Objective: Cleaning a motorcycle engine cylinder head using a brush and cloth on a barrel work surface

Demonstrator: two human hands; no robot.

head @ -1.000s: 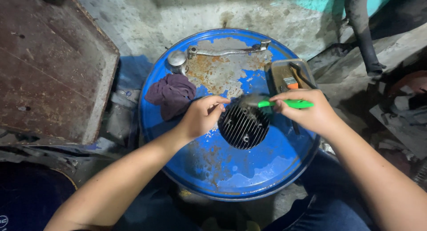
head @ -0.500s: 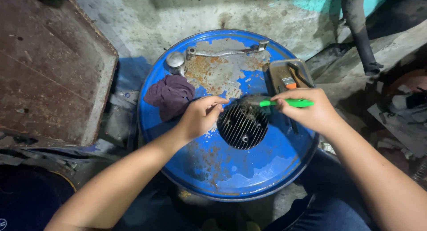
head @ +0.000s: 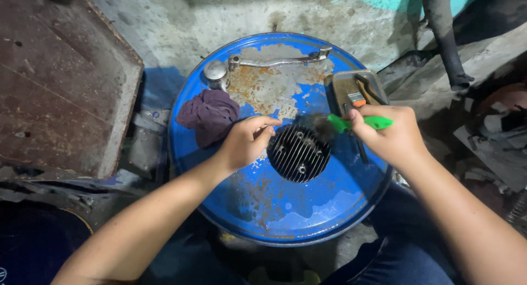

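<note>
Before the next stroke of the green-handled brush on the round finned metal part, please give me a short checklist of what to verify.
1. Left hand steadies the round finned black metal part: ok, fingers at its upper-left edge.
2. Right hand grips the green-handled brush: ok.
3. Bristles reach the fins: ok, head at the part's upper rim.
4. Part sits flat on the rusty blue drum lid: ok, near the centre.
5. Purple cloth out of the way: ok, lying left.
6. Fins clean: cannot tell.
</note>
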